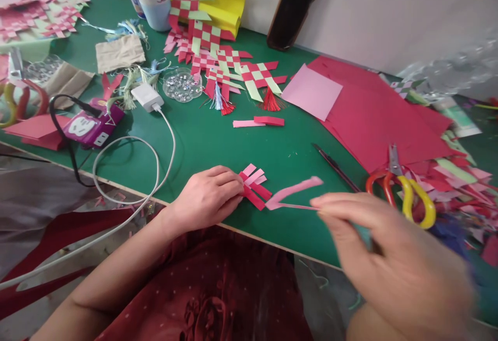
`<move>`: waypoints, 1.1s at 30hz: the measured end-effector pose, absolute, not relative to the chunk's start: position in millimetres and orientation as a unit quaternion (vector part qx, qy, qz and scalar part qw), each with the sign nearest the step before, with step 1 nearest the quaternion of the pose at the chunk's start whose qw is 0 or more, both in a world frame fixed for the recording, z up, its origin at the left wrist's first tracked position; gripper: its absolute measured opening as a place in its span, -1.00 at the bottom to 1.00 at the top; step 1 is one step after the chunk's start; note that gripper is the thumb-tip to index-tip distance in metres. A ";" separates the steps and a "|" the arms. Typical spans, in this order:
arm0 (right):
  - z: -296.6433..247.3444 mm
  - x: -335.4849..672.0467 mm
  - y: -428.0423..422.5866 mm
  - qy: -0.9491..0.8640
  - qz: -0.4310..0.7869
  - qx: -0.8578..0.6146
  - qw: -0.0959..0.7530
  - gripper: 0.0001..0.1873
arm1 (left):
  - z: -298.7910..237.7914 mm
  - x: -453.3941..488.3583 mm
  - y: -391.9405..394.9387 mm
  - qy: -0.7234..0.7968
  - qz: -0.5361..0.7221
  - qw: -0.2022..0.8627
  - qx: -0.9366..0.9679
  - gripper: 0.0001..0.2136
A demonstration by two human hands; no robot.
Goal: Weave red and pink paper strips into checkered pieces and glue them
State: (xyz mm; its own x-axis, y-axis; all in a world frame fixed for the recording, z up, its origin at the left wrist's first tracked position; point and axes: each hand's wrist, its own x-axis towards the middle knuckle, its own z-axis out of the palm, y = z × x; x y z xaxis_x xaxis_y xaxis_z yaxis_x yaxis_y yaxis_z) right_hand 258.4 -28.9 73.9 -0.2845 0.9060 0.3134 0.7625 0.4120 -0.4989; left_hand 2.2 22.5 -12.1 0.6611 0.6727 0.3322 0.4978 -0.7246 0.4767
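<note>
My left hand (pixel 208 196) rests on the green table (pixel 202 139) near its front edge, fingers closed over a small bundle of red and pink paper strips (pixel 254 184) that it pins down. My right hand (pixel 392 258) is close to the camera and blurred; its fingertips pinch the end of a folded pink paper strip (pixel 291 195) that reaches left toward the bundle.
Red-and-yellow-handled scissors (pixel 404 190) lie on red paper sheets (pixel 369 118) at right, a dark pen (pixel 336 167) beside them. Several woven red, pink and green paper pieces (pixel 225 66) lie at the back, with a dish of googly eyes (pixel 182 84), a charger (pixel 147 97) with cable, and a purple power strip (pixel 91 126).
</note>
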 end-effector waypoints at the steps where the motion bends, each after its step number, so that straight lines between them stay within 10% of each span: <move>1: 65.7 249.2 -26.2 -0.809 0.108 -0.506 0.278 -0.88 | -12.3 2.1 22.5 0.326 0.252 0.177 0.894 -0.85; 33: 11.0 210.9 -3.9 -0.806 0.132 -0.502 0.285 -0.92 | -2.9 2.3 16.8 0.321 0.252 0.188 0.894 -0.57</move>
